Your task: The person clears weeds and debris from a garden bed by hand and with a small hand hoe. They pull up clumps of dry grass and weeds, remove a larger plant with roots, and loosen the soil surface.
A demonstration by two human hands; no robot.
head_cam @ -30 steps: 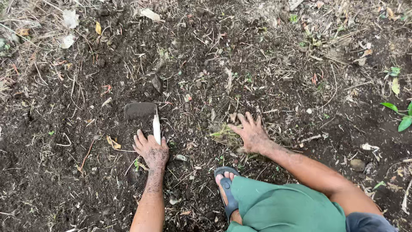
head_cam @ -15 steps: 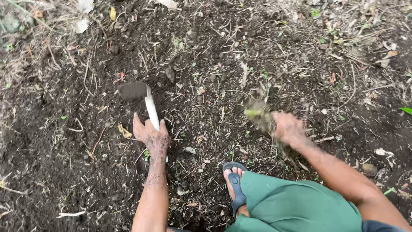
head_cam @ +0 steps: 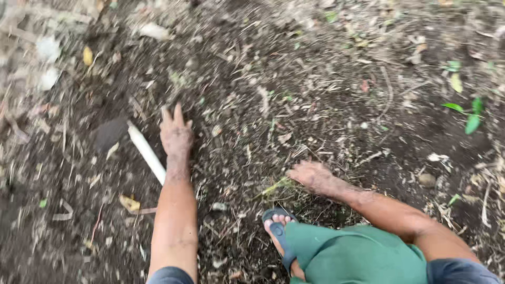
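- the left hand lies flat on the dark soil at about 10 o'clock from the picture's centre, fingers spread and pointing toward 12 o'clock; its grip is fully open and holds nothing.
- just beside that hand, at its 9 o'clock, lies a small digging tool with a white handle; the handle runs from 11 o'clock down to 5 o'clock and passes under or behind the left wrist. whether skin touches it, i cannot tell.
- the tool's dark blade rests on the ground at the handle's upper end, half sunk in earth.
- the right hand is pressed low to the soil just right of centre, at about 5 o'clock, knuckles up and fingers curled down toward the earth; motion blur hides whether its grip has closed on anything.
- a thin green shoot lies on the ground at the right hand's 9 o'clock, close to the fingertips.
- at 6 o'clock a foot in a blue sandal stands on the soil, with a green trouser knee to its right.
- a small green plant grows at 3 o'clock, well apart from both hands.
- yellow and pale dry leaves lie scattered at 10 o'clock.
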